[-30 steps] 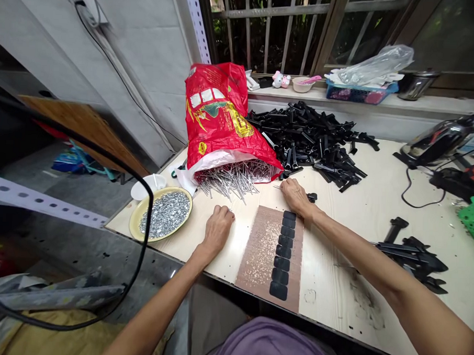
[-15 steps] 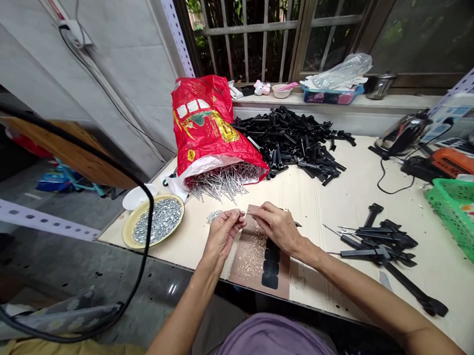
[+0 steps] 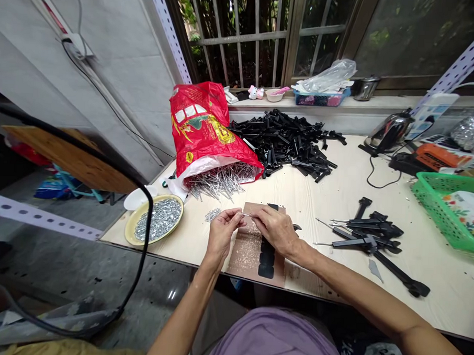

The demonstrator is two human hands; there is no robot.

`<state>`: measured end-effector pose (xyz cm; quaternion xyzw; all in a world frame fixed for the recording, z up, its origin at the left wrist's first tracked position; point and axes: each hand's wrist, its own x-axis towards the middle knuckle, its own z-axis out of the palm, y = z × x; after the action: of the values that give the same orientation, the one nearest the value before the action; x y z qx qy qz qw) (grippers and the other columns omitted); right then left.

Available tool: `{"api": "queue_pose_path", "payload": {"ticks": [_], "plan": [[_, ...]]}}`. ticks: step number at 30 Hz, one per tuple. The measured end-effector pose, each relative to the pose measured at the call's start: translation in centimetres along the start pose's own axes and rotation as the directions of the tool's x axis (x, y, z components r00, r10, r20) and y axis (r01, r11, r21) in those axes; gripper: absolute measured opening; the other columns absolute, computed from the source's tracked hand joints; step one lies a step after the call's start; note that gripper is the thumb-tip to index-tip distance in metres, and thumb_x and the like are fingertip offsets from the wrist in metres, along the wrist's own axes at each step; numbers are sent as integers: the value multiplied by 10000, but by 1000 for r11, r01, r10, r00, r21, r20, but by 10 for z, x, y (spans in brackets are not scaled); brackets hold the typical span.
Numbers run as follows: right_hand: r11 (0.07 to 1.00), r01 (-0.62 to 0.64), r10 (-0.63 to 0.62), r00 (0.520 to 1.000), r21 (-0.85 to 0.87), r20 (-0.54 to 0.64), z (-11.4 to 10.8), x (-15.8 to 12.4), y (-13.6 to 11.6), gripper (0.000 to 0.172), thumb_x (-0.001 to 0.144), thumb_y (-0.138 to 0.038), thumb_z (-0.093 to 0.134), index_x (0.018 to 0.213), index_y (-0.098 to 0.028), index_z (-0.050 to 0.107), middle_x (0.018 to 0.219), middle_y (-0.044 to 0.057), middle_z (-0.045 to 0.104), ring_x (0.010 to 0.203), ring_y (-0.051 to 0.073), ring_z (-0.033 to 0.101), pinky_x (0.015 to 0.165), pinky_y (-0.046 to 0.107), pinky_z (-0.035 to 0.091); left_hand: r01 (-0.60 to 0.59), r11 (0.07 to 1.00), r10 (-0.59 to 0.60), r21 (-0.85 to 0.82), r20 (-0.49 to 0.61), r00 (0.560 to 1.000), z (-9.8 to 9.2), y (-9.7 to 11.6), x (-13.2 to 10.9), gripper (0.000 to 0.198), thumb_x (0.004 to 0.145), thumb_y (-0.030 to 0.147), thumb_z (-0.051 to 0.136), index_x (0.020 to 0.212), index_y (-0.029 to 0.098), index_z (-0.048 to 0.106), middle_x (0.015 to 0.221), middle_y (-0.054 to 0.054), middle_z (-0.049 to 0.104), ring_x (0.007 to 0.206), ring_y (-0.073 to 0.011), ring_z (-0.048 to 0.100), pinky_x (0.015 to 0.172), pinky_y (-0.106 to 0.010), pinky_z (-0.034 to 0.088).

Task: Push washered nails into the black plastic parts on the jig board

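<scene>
My left hand point(image 3: 223, 230) pinches one end of a thin metal rod point(image 3: 245, 214) over the table. At the rod's other end, the fingers of my right hand point(image 3: 274, 227) are closed on it. Under my hands lies a brown sheet point(image 3: 241, 255) with pale specks and a row of black pads point(image 3: 266, 265). A small heap of silvery pieces point(image 3: 213, 214) sits just left of my left hand. More such pieces point(image 3: 161, 219) fill a yellow bowl point(image 3: 130, 231). Metal rods point(image 3: 217, 183) spill from a red bag point(image 3: 207, 139) behind my hands.
Black parts point(image 3: 286, 140) are piled at the back. Black tools with metal shafts point(image 3: 370, 238) lie to the right, near a green basket point(image 3: 432, 207). A kettle point(image 3: 390, 133) stands at the back right. A black cable point(image 3: 145, 247) hangs at the left.
The camera view has shifted slightly. Both hands stay close together with the rod between them, and my right hand's fingers have moved a little on it.
</scene>
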<state>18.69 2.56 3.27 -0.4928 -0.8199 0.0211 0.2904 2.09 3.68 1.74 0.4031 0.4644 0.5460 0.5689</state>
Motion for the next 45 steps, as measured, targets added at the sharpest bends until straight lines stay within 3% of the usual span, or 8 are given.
{"api": "queue_pose_path", "payload": {"ticks": [10, 17, 21, 26, 34, 40, 43, 45], "plan": [[996, -60, 63, 997, -64, 46, 0, -11, 0, 214, 947, -282, 436, 883, -183, 614, 852, 55, 634, 785, 163, 578, 569, 254, 342, 63, 996, -66, 56, 48, 997, 1, -9, -2, 278, 658, 319, 756, 831, 114, 685, 696, -6, 655, 582, -94, 599, 617, -235, 492], [977, -159, 134, 976, 144, 170, 2, -16, 14, 232, 959, -326, 405, 908, -190, 586, 829, 21, 591, 720, 132, 550, 589, 232, 361, 96, 994, -100, 56, 83, 991, 2, -14, 1, 312, 635, 327, 774, 838, 107, 684, 695, -9, 661, 573, -96, 610, 604, -223, 490], [984, -101, 82, 988, 147, 131, 5, -20, 18, 187, 941, -278, 445, 1019, -194, 592, 933, 49, 555, 766, 137, 546, 625, 230, 402, 110, 992, -115, 59, 88, 989, 3, -16, 2, 336, 619, 339, 782, 842, 106, 685, 689, -8, 661, 562, -96, 607, 587, -221, 490], [974, -83, 61, 992, 210, 109, 10, -24, 22, 218, 960, -291, 400, 975, -180, 586, 873, 46, 573, 789, 153, 552, 692, 261, 438, 140, 987, -148, 77, 101, 984, 1, -16, 2, 342, 615, 338, 785, 843, 104, 686, 674, -8, 662, 561, -97, 606, 580, -217, 493], [970, -16, -20, 989, 241, 145, 8, -34, 34, 220, 956, -258, 411, 990, -182, 615, 889, 49, 534, 778, 136, 535, 683, 245, 451, 248, 964, -259, 92, 126, 958, 6, -21, -3, 393, 578, 349, 805, 835, 81, 676, 644, -10, 629, 534, -88, 589, 553, -209, 489], [999, -40, 35, 988, 29, 151, -11, -38, 71, 223, 951, -268, 421, 946, -195, 632, 909, 52, 570, 833, 155, 524, 656, 243, 422, 96, 957, -136, 273, 132, 982, 13, -32, -6, 572, 716, 382, 690, 1219, 144, 558, 717, 30, 542, 448, -51, 470, 424, -195, 410], [998, -10, 20, 983, -58, 184, -13, -43, 81, 262, 954, -236, 396, 863, -161, 630, 838, 64, 575, 814, 172, 503, 618, 251, 410, -24, 903, -21, 429, 99, 995, 12, -40, -5, 497, 782, 399, 611, 1212, 155, 565, 732, 17, 530, 482, -68, 463, 432, -203, 402], [996, 81, -74, 970, -20, 233, -10, -50, 79, 273, 958, -208, 375, 873, -157, 630, 824, 58, 584, 794, 159, 500, 619, 245, 417, -135, 831, 105, 540, 86, 991, 11, -45, -6, 412, 813, 385, 572, 1159, 164, 606, 797, -11, 564, 568, -91, 510, 540, -232, 460]]}}
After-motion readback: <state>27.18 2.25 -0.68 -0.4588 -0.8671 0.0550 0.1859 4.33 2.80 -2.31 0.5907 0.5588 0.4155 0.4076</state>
